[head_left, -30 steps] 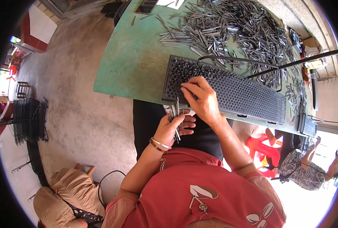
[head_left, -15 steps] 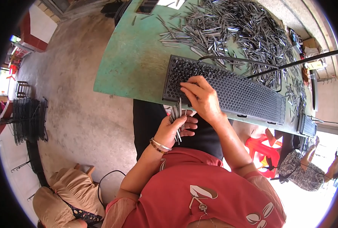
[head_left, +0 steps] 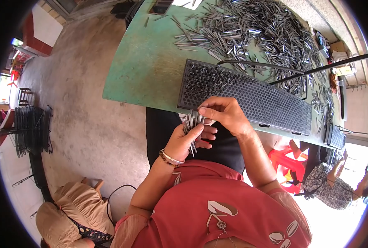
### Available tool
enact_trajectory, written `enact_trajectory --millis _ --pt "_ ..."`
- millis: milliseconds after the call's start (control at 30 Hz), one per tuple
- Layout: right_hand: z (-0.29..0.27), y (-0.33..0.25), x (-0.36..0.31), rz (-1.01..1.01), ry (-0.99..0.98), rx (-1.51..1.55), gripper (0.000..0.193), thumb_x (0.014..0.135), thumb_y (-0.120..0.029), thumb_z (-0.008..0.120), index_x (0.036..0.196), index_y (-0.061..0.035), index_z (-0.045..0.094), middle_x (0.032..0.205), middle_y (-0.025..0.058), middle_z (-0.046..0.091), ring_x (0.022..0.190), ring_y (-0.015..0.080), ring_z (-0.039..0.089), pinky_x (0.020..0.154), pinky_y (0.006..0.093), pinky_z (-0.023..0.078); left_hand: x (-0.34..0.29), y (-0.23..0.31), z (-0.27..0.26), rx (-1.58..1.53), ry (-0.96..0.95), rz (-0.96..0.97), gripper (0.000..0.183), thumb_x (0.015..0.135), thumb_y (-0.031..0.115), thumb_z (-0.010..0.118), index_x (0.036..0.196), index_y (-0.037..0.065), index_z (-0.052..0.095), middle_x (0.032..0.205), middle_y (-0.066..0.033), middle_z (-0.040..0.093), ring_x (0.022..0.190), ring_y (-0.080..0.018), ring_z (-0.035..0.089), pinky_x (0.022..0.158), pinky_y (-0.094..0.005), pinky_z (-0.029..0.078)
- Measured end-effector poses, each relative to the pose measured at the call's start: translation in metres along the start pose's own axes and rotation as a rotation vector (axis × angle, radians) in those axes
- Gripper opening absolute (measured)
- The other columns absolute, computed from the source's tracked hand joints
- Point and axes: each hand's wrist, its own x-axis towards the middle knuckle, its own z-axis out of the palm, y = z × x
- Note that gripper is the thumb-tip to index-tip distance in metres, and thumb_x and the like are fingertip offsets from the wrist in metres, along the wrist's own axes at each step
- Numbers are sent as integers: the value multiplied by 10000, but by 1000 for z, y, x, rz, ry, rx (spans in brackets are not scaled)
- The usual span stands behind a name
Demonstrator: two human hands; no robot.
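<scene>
My left hand (head_left: 186, 138) is closed around a bundle of thin metal strips (head_left: 191, 124), held upright just off the table's near edge. At the top of that bundle, the thumb and fingers of my right hand (head_left: 226, 115) pinch together on a strip. A long black tray with a grid of round holes (head_left: 270, 101) lies along the table edge, right beyond my hands. Many short dark strips (head_left: 210, 78) stand in the holes at its left end; the holes towards the right show no strips.
A big heap of loose metal strips (head_left: 258, 33) covers the back of the green table (head_left: 138, 74). A black metal bar (head_left: 324, 68) crosses above the tray. A red stool (head_left: 287, 165) and a person (head_left: 330, 186) are to the right, another seated person (head_left: 80, 206) at lower left.
My right hand has drawn back from the tray's left end to the bundle in my left hand. The left hand has hardly moved.
</scene>
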Motion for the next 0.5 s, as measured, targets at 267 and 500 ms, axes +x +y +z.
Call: enact_trajectory --millis 267,500 --pt "4 5 6 -70 102 -152 195 857 -151 679 939 26 683 747 37 649 641 70 553 567 218 448 0 -4 -9 51 143 131 325 973 239 475 1181 -4 529 975 -121 633 767 -146 614 601 -278 554" --pt "16 8 11 -188 22 -240 217 882 -151 650 1007 26 661 822 51 664 697 84 592 625 223 492 -4 -5 -17 65 177 193 305 971 252 479 1116 -3 561 901 -108 642 675 -119 594 505 -249 514"
